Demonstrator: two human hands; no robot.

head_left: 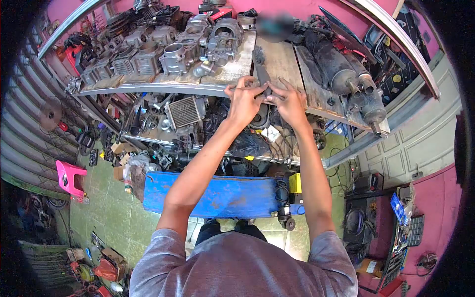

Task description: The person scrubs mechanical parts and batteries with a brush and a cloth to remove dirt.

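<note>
At the front edge of the upper shelf (232, 64), my left hand (242, 103) and my right hand (289, 103) come together, thumbs and forefingers pinched close to each other. Between the fingertips is the near end of a long dark brush (261, 71), its frayed, bristly tip pointing away over the wooden planks. Fingers cover the lower end of the brush. To the left of my left hand stand grey metal engine cylinders (174, 58). Sooty exhaust mufflers (341, 76) lie beyond my right hand.
Below, a lower shelf holds a small radiator (185, 112) and black plastic bags (247, 143). A blue bench (213, 194) stands between me and the rack, with a yellow box (295, 183) at its right. A pink stool (71, 180) is at left.
</note>
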